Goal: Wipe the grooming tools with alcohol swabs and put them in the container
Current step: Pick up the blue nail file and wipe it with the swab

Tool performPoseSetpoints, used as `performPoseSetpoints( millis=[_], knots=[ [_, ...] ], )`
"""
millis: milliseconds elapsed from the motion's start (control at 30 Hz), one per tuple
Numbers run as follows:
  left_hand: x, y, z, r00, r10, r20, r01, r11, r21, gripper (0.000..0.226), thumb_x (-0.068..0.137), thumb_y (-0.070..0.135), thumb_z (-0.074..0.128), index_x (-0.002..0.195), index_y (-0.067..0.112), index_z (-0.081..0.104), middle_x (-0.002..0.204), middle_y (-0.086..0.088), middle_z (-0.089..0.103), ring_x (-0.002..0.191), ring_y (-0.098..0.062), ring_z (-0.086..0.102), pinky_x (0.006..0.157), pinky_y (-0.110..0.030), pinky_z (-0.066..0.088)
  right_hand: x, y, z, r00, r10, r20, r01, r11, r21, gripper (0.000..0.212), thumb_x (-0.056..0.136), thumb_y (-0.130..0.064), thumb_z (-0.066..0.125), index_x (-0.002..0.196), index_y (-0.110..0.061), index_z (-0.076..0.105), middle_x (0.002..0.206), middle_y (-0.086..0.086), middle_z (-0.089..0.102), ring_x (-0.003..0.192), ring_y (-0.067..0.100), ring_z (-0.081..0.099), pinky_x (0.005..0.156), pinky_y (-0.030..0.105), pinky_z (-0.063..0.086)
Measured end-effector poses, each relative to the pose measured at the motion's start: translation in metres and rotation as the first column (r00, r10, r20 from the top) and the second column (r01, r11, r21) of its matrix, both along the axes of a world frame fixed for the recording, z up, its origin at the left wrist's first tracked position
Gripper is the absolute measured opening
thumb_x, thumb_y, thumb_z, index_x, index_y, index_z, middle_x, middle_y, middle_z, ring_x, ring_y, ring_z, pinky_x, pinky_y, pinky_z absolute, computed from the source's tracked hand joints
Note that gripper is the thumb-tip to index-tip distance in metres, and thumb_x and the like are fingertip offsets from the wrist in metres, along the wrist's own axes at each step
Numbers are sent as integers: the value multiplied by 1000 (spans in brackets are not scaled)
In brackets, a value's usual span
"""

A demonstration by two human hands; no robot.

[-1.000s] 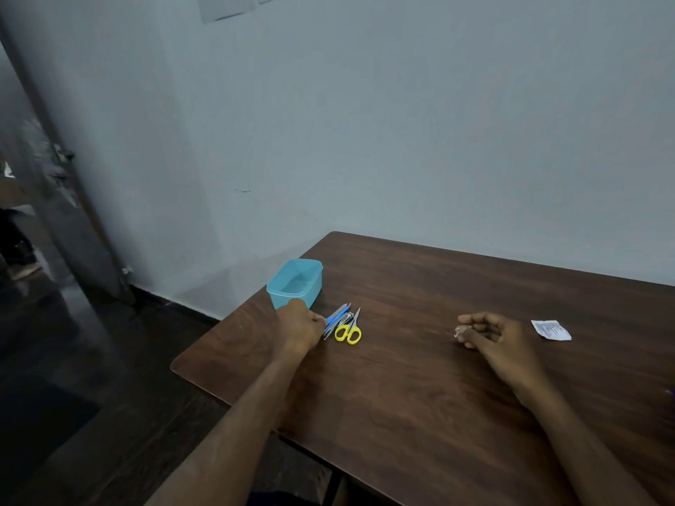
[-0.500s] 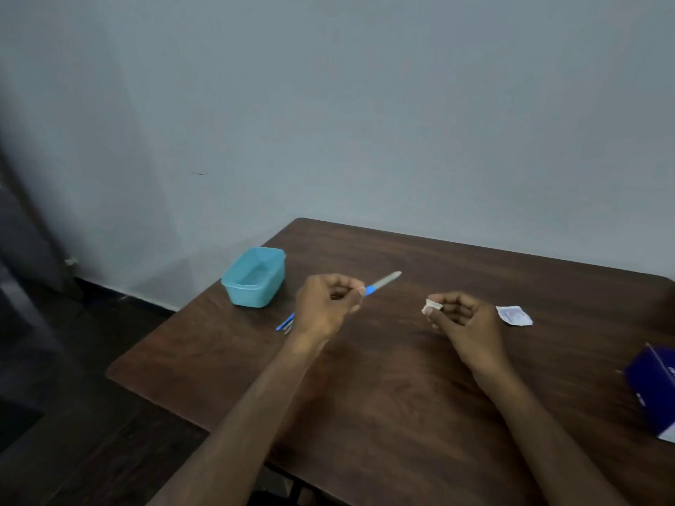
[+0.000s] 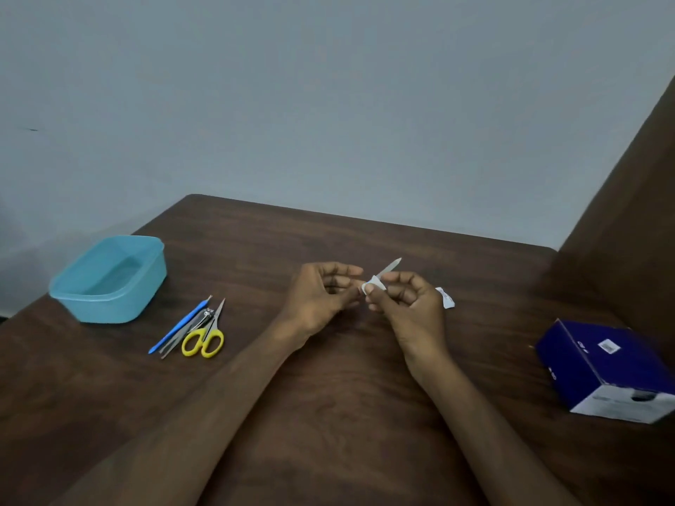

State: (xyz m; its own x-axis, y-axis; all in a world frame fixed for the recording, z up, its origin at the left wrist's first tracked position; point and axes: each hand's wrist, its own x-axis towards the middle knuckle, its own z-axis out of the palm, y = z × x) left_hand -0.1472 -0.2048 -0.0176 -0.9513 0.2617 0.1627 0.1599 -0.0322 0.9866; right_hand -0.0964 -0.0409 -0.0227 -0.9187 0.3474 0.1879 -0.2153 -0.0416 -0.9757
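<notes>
Both hands meet mid-tabletop [image 3: 347, 414], raised a little off it. Left hand [image 3: 321, 299] has its grip curled round the handle end of a nail file [image 3: 390, 266]; the handle itself is hidden. The file's pale tip pokes up and right. Right hand [image 3: 405, 304] has its grip pinching a white alcohol swab [image 3: 372, 284] folded round the file's shaft. Teal container [image 3: 109, 283] sits far left, open. Just right of it lie a blue-handled tool [image 3: 179, 328], nail clippers [image 3: 202, 317] and yellow-handled scissors [image 3: 206, 336], bunched together. Torn swab wrapper [image 3: 446, 298] behind the right hand. Dark blue box [image 3: 606, 370] at right edge.
</notes>
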Motion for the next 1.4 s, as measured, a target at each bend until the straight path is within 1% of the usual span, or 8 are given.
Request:
performPoseSetpoints(
  millis=[100, 267, 500, 600, 733, 967, 1100, 1400],
  knots=[
    [-2, -1, 0, 999, -32, -23, 32, 999, -5, 32, 88, 12, 87, 119, 12, 77, 100, -5, 84, 96, -23, 81, 84, -30, 65, -4, 0, -1, 997, -50, 54, 51, 998, -22, 44, 80, -15, 94, 114, -9, 67, 88, 10, 82, 72, 20, 79, 69, 28, 63],
    [0, -1, 0, 996, -50, -72, 49, 999, -15, 32, 91, 5, 84, 121, 13, 77, 101, -4, 84, 98, -22, 81, 88, -32, 65, -10, 3, -1, 997, 26, 76, -25, 1000, -17, 15, 87, -12, 87, 99, -7, 78, 90, 11, 82, 75, 15, 76, 67, 26, 62],
    [-1, -2, 0, 996, -73, -49, 75, 996, 47, 37, 91, 1, 83, 126, 11, 74, 105, -6, 83, 102, -21, 80, 86, -27, 64, -16, 8, -1, 996, 72, 60, -72, 997, -9, 9, 94, -13, 80, 101, -7, 79, 86, 8, 80, 73, 11, 71, 69, 26, 62],
    [-2, -3, 0, 995, -100, -32, 102, 993, 67, 40, 92, 2, 82, 130, 11, 73, 109, -6, 83, 105, -22, 80, 87, -26, 63, -17, 9, -3, 994, 90, 59, -91, 996, 5, 15, 88, -10, 86, 100, -7, 78, 93, 8, 81, 78, 13, 74, 70, 28, 63],
    [-4, -6, -1, 988, -151, -18, 152, 985, 84, 40, 93, 0, 81, 131, 11, 73, 112, -9, 82, 109, -24, 79, 89, -27, 63, -21, 6, -4, 996, 51, 68, -51, 999, 1, 17, 93, -25, 83, 95, -9, 78, 77, 6, 77, 67, 12, 69, 66, 26, 61],
    [-2, -6, 1, 983, -179, 35, 172, 973, 154, 41, 97, -5, 73, 137, 4, 67, 118, -12, 81, 114, -24, 77, 91, -27, 63, -16, 10, -2, 992, 120, 43, -119, 993, -14, 20, 84, -9, 89, 99, -11, 77, 92, 4, 82, 73, 11, 73, 66, 26, 61],
    [0, -7, 4, 974, -212, 81, 193, 961, 196, 41, 97, -5, 72, 136, 4, 68, 119, -15, 80, 115, -28, 77, 91, -28, 64, -18, 8, -2, 996, 67, 50, -66, 998, -15, 14, 90, -23, 86, 94, -11, 78, 79, 2, 78, 65, 11, 68, 64, 26, 60],
    [-2, -7, 3, 981, -190, 46, 183, 975, 125, 44, 94, -2, 77, 136, 10, 69, 119, -9, 81, 114, -24, 77, 97, -31, 62, -18, 8, -1, 995, 78, 56, -78, 997, -2, 9, 88, -20, 88, 90, -16, 80, 83, 4, 80, 70, 13, 71, 70, 34, 62]
  ],
)
